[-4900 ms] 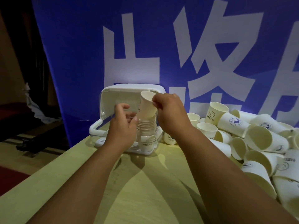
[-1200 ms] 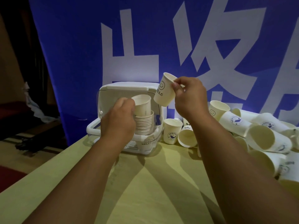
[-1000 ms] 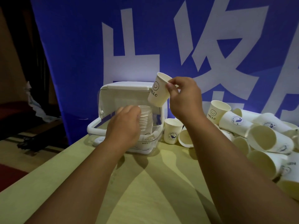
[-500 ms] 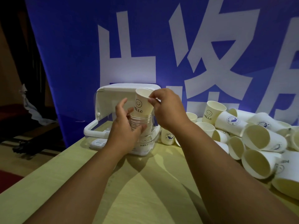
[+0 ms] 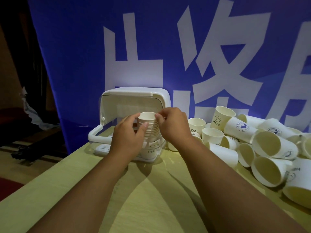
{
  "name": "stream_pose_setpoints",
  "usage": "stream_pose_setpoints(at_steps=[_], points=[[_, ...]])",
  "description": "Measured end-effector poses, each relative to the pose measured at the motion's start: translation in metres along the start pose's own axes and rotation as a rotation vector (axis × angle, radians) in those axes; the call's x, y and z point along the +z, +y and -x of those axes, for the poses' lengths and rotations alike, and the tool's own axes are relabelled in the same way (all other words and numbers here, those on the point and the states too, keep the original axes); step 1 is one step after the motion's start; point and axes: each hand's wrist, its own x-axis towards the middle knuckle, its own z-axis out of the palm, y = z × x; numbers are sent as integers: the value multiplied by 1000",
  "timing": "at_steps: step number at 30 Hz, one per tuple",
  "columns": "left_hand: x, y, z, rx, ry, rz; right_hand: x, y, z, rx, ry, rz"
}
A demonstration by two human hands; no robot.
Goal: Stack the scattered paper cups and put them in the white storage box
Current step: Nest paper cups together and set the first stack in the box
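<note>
- Head view: cream paper-cup stack [image 5: 150, 130], many nested rims, stands upright inside white plastic storage box [image 5: 97, 134], at the box's front right part.
- Bottom cup of stack reads "HELLO" through the box's clear front wall.
- Box lid is swung up and back; box sits at the far left end of the pale wood bench [image 5: 151, 202], close to its left edge.
- Left hand [image 5: 128, 137]: grip curled round the left side of the stack, thumb across the front of the nested rims, fingers reaching to the top cup's rim.
- Right hand [image 5: 174, 127]: grip pinching the right rim of the top cup, thumb and fingertips pressed together on it, other fingers folded.
- Both forearms bare, reaching in from the bottom edge.
- Heap of loose cream paper cups [image 5: 269, 147] lies right of the box on the bench, most tipped on their sides with mouths toward the camera, some with round blue logos.
- Upright smiley "HELLO" cup [image 5: 222, 117] stands at the back of the heap, well apart from the hands.
- Two plain upright cups sit just right of the right wrist.
- Blue banner with big white characters [image 5: 70, 51] hangs behind the bench.
- Dark floor area at left, detail unclear.
</note>
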Motion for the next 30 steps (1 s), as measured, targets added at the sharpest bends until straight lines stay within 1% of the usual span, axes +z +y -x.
stream_pose_setpoints(at_steps=[5,7,11,12,15,20,22,28,30], points=[[-2,2,-1,7,-5,-40,0,2,3,4,10,-21],[-4,4,1,37,7,-78,-3,3,7,3,35,-46],[-7,19,8,217,117,-197,-17,10,17,18,69,1],[-7,25,11,261,120,-210,-22,12,20,21,69,26],[-1,41,20,309,34,-216,-43,21,30,26,77,101],[14,64,29,275,-120,-306,-83,42,46,34,106,189],[22,72,32,250,-187,-308,-94,50,53,42,106,216],[66,84,46,143,-408,-364,-106,78,76,64,15,372],[83,82,53,121,-453,-372,-103,86,84,55,-63,455]])
